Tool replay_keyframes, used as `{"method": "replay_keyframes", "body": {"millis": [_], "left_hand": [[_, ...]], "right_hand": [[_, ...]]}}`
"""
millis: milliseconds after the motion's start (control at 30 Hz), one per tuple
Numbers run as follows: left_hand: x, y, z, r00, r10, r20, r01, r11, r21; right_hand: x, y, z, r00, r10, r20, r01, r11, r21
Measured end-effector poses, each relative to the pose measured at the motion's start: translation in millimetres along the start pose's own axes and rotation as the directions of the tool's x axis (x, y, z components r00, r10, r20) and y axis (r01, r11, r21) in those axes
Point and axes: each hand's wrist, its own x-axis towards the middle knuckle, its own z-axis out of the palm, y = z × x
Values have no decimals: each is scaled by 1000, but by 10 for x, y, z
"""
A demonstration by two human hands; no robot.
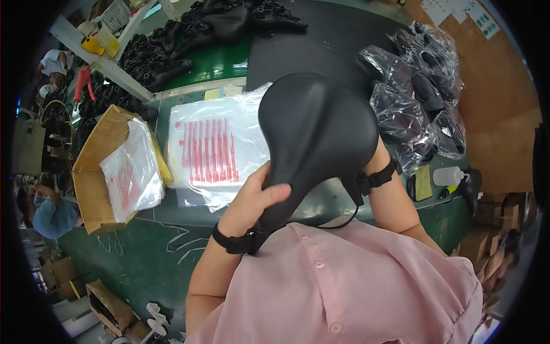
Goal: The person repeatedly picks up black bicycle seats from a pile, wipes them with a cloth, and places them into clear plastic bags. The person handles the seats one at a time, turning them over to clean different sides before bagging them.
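Note:
A black bicycle saddle (321, 129) is held up in front of my chest, its broad end away from me and its narrow nose toward me. My left hand (258, 198) grips the saddle near the nose, thumb on top and the other fingers hidden beneath. At the saddle's right edge, my right hand (378, 157) supports the broad part; most of its fingers are out of sight behind it. Just beyond my left hand lies a stack of clear plastic bags (212, 152) with red print. Each wrist wears a black strap.
Bagged saddles (415, 92) are heaped at the right, near a white bottle (450, 175). More unwrapped saddles (229, 23) lie at the back left. A cardboard box (91, 178) with plastic bags stands at the left. A dark mat (321, 40) covers the far table.

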Motion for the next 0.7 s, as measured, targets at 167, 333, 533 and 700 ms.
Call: {"method": "replay_keyframes", "body": {"millis": [167,333,533,700], "left_hand": [[106,-578,570,991,85,-99,-109,959,-262],[375,-1070,875,938,340,-64,-240,772,588],[728,-1310,-244,723,589,-361,223,295,929],[1231,-1659,-770,776,379,-505,581,-118,805]], "right_hand": [[-790,253,-54,995,-33,-91,69,901,428],[-1118,584,-86,977,128,-173,-94,977,192],[-1074,695,-415,954,-150,-260,15,890,-455],[-1030,1181,-624,971,-136,-196,-79,591,-803]]}}
